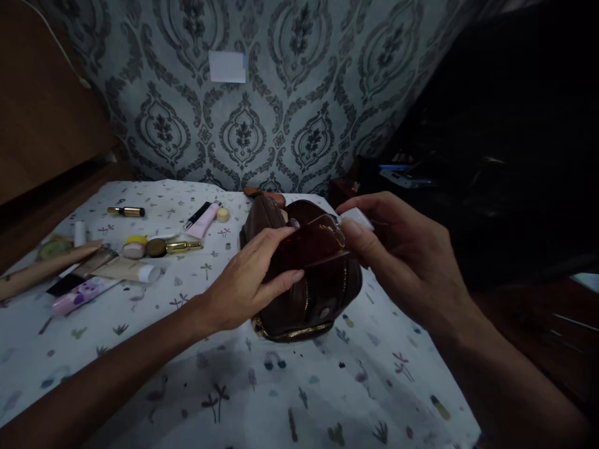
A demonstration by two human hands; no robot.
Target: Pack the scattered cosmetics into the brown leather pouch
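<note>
A dark brown leather bag [334, 293] with gold zips sits on the table before me, its top spread apart. My left hand [250, 274] grips the bag's near-left side, thumb in front and fingers over the edge. Across the opening, a dark reddish, glossy surface shows with gold marks on it; I cannot make out what it is. Above the bag's right side, my right hand [397, 249] pinches a small white object [357, 219] between thumb and fingers. Its exact kind is unclear. The inside of the bag is mostly dark.
On the left of the patterned tablecloth [201, 368] lie several cosmetics, including a beige tube [124, 269], a pink tube [204, 219] and a gold-and-black lipstick [126, 211]. A patterned wall [276, 137] stands behind; a large black shape [515, 156] is at right.
</note>
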